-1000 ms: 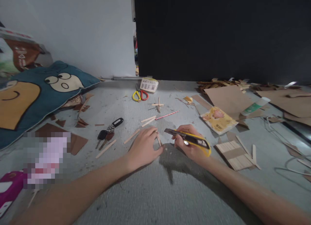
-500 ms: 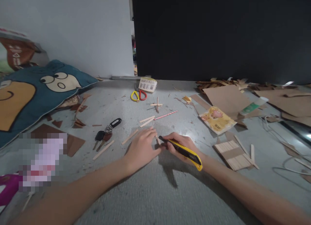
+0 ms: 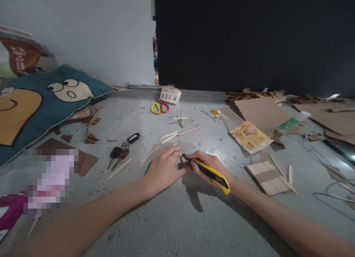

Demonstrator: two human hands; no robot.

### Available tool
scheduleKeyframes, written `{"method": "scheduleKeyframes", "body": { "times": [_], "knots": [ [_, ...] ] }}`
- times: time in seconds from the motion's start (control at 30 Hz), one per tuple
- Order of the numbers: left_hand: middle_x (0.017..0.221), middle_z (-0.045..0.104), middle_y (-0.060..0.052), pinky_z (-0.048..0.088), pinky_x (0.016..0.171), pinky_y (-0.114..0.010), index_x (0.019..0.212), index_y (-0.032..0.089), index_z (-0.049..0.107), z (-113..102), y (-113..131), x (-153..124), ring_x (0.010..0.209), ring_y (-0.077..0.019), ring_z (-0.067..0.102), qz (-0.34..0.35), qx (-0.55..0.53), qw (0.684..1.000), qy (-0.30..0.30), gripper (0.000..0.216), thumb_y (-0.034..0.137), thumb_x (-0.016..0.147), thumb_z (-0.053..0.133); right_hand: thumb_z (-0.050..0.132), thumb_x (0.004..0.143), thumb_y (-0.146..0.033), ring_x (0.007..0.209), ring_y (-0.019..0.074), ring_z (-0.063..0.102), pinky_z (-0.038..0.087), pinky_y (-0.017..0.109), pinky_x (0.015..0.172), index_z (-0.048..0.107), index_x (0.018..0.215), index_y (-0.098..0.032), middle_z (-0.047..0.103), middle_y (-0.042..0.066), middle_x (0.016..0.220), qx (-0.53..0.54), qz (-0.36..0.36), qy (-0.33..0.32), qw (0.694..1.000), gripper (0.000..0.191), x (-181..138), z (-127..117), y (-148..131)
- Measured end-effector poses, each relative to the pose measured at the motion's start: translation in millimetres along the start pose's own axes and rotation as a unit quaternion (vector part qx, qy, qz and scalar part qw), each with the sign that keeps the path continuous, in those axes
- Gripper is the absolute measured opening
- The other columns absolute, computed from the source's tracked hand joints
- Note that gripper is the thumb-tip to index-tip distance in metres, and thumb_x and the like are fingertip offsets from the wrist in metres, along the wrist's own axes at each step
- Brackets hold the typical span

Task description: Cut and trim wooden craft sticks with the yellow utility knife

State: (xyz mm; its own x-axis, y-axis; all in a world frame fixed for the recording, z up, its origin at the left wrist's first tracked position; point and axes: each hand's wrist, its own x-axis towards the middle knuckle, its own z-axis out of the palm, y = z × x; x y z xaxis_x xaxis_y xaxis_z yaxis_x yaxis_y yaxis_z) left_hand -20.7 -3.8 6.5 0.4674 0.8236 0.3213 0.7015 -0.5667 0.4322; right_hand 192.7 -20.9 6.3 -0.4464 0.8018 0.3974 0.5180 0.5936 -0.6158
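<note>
A yellow-and-black utility knife is gripped in my right hand, its black front end pointing left over a small wooden stick. My left hand is closed on that stick, pressing it near the table surface; much of the stick is hidden by the fingers. The knife's blade is too small to make out. Just beyond my hands lie two loose craft sticks and a pink-and-white striped pencil. Another craft stick lies left of my left hand. Farther back is a small crossed-stick piece.
Keys lie to the left, near a blue cushion. Red-and-yellow-handled scissors sit at the back. On the right are a bundle of craft sticks, a yellow packet, a glue stick and cardboard.
The head view has shifted slightly, so the table things appear a little farther right. Both hands keep their holds on the knife and the stick, with hardly any visible movement.
</note>
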Motion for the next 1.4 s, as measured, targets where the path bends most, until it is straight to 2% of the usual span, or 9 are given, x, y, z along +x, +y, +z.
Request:
{"method": "scheduleKeyframes", "body": {
  "times": [0.5,0.63,0.93,1.2,1.4],
  "knots": [
    [0.13,0.075,-0.012,0.05,0.117,-0.05,0.117,0.021,0.072,0,1,0,0.138,-0.0316,0.062,0.009,-0.008,1.0,-0.007,0.031,0.027,0.087,0.076,0.051,0.103,-0.023,0.076,0.0161,0.077,0.06,0.026,0.07,0.06,0.115,-0.023,0.079,0.004,0.093,0.005,-0.006,-0.013,1.0,0.014,-1,0,1],
    [0.131,0.074,-0.014,0.05,0.117,-0.052,0.121,0.02,0.071,-1,0,-1,0.139,-0.0329,0.06,0.015,0.005,1.0,-0.018,0.033,0.031,0.089,0.075,0.053,0.104,-0.025,0.082,0.0177,0.077,0.06,0.027,0.072,0.058,0.117,-0.023,0.076,0.006,0.096,-0.013,-0.042,-0.018,0.999,0.014,0,-1,0],
    [0.139,0.07,-0.013,0.049,0.12,-0.049,0.122,0.019,0.07,-2,1,0,0.142,-0.0312,0.059,0.004,-0.005,0.999,-0.043,0.034,0.027,0.09,0.075,0.049,0.097,-0.009,0.077,0.0164,0.07,0.056,0.027,0.07,0.054,0.112,-0.022,0.069,0.005,0.094,-0.033,-0.113,-0.051,0.992,0.02,6,-5,-5],
    [0.145,0.067,-0.015,0.039,0.128,-0.051,0.13,0.016,0.066,1,-1,-1,0.148,-0.0306,0.053,0.008,-0.017,0.999,-0.049,0.039,0.025,0.092,0.073,0.053,0.091,-0.008,0.069,0.0152,0.066,0.053,0.025,0.066,0.054,0.106,-0.023,0.068,0.002,0.085,0.001,-0.078,-0.03,0.997,0.021,3,1,-7],
    [0.143,0.068,-0.016,0.042,0.126,-0.051,0.128,0.016,0.068,2,-5,0,0.147,-0.0316,0.054,0.005,-0.021,0.999,-0.05,0.038,0.023,0.091,0.075,0.054,0.094,-0.017,0.059,0.0129,0.063,0.048,0.022,0.059,0.057,0.102,-0.024,0.068,-0.001,0.077,0.034,-0.025,0.049,0.998,0.01,0,12,-2]
  ]
}}
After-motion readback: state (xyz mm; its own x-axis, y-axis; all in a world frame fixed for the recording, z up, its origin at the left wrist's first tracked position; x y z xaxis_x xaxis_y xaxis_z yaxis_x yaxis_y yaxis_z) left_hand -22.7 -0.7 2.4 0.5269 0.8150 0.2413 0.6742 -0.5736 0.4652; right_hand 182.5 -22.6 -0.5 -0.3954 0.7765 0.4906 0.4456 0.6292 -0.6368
